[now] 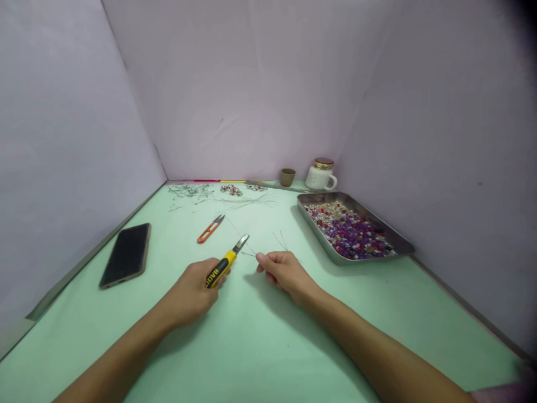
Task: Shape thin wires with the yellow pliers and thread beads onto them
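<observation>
My left hand (pixel 201 288) is wrapped round a yellow and black utility knife (pixel 221 267), whose metal tip points up and to the right. To its right, my right hand (pixel 283 271) pinches a thin wire (pixel 248 253) between thumb and fingertips. The wire reaches left toward the knife tip; whether they touch is too fine to tell. A few loose wires (pixel 282 240) lie just beyond my right hand. Orange thread snips (pixel 210 229) rest on the green table (pixel 235 358) beyond my left hand.
A black phone (pixel 126 254) lies at the left. On the right stands a metal tray (pixel 325 246) of mixed beads (pixel 356 235). Along the back are wire scraps (pixel 191 191), beaded pieces (pixel 231 190), a small brown cup (pixel 287 177) and a white lidded mug (pixel 319 177).
</observation>
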The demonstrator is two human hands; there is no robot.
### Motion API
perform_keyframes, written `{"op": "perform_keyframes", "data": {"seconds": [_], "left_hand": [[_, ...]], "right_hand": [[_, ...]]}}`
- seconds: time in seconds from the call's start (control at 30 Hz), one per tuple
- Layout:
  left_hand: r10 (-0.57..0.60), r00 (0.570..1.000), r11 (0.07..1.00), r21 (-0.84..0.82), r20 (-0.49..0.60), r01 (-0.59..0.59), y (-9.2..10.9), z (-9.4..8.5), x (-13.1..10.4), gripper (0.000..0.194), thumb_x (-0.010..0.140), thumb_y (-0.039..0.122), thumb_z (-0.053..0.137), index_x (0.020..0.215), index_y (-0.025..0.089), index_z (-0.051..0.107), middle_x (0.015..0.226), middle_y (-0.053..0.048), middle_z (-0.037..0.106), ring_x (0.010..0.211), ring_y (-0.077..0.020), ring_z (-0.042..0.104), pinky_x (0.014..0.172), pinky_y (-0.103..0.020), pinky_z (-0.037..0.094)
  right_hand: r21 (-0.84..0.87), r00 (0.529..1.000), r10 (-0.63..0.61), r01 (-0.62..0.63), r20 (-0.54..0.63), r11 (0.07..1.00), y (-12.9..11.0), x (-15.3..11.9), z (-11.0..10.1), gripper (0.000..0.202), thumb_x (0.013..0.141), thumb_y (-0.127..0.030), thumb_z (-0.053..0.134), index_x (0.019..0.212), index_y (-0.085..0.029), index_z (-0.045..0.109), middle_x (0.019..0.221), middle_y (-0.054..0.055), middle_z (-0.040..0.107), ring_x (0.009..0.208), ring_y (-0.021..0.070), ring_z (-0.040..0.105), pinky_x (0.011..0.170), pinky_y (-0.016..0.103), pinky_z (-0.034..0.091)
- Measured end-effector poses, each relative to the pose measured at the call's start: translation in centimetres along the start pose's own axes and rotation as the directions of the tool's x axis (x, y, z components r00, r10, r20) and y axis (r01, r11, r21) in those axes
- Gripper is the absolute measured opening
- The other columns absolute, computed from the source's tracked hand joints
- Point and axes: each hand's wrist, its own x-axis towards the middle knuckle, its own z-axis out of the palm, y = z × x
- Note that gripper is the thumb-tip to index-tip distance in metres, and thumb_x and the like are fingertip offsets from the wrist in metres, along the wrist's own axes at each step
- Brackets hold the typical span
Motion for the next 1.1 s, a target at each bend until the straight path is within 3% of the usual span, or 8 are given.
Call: {"op": "perform_keyframes", "data": {"seconds": [0.13, 0.3, 0.7, 0.97, 1.1], "left_hand": [[0.007, 0.999, 0.998, -0.069, 0.047, -0.004, 0.2, -0.2, -0.1, 0.019, 0.050, 0.008, 0.037, 0.066, 0.019, 0.040, 0.062, 0.005, 0.038, 0.057, -0.0103, 0.034, 0.049, -0.022, 0.026], [0.026, 0.991, 0.995, -0.100, 0.129, -0.013, 0.6, -0.2, -0.5, 0.020, 0.049, 0.006, 0.036, 0.066, 0.019, 0.038, 0.060, 0.006, 0.032, 0.054, -0.0086, 0.029, 0.047, -0.021, 0.022], [0.021, 0.996, 0.998, -0.064, 0.092, -0.015, 0.7, 0.1, -0.4, 0.021, 0.049, 0.006, 0.035, 0.065, 0.018, 0.041, 0.062, 0.005, 0.042, 0.057, -0.0100, 0.036, 0.051, -0.022, 0.028], [-0.069, 0.992, 0.979, -0.182, 0.103, 0.087, 1.2, -0.4, 0.1, 0.026, 0.049, 0.010, 0.037, 0.071, 0.016, 0.048, 0.062, 0.003, 0.044, 0.056, -0.0105, 0.039, 0.049, -0.023, 0.028], [-0.066, 0.994, 0.982, -0.169, 0.084, 0.080, 1.1, -0.3, 0.2, 0.025, 0.049, 0.010, 0.037, 0.070, 0.017, 0.047, 0.062, 0.003, 0.044, 0.056, -0.0105, 0.038, 0.049, -0.022, 0.027]], "right_hand": [[0.155, 0.998, -0.049, 0.040, 0.051, 0.987, -0.7, -0.3, -0.4, 0.023, 0.074, -0.036, 0.052, 0.070, -0.015, 0.057, 0.042, -0.009, 0.029, 0.035, 0.0027, 0.017, 0.035, 0.019, 0.010], [0.266, 0.993, -0.103, 0.085, 0.056, 0.960, -0.9, -0.4, -0.5, 0.020, 0.070, -0.035, 0.054, 0.071, -0.015, 0.056, 0.043, -0.010, 0.024, 0.037, 0.0037, 0.015, 0.036, 0.020, 0.008], [0.093, 0.978, -0.197, 0.203, -0.071, 0.975, -0.3, 0.3, -0.3, 0.019, 0.072, -0.033, 0.050, 0.071, -0.016, 0.059, 0.042, -0.009, 0.028, 0.036, 0.0038, 0.021, 0.036, 0.019, 0.016], [0.170, 0.982, -0.162, 0.177, -0.099, 0.969, -0.6, -0.2, 0.0, 0.016, 0.068, -0.031, 0.051, 0.066, -0.016, 0.054, 0.038, -0.011, 0.026, 0.032, 0.0033, 0.020, 0.034, 0.019, 0.014], [0.202, 0.981, -0.165, 0.182, -0.099, 0.962, -0.6, -0.1, -0.1, 0.015, 0.067, -0.031, 0.051, 0.065, -0.016, 0.053, 0.038, -0.011, 0.024, 0.032, 0.0033, 0.019, 0.034, 0.019, 0.014]]}}
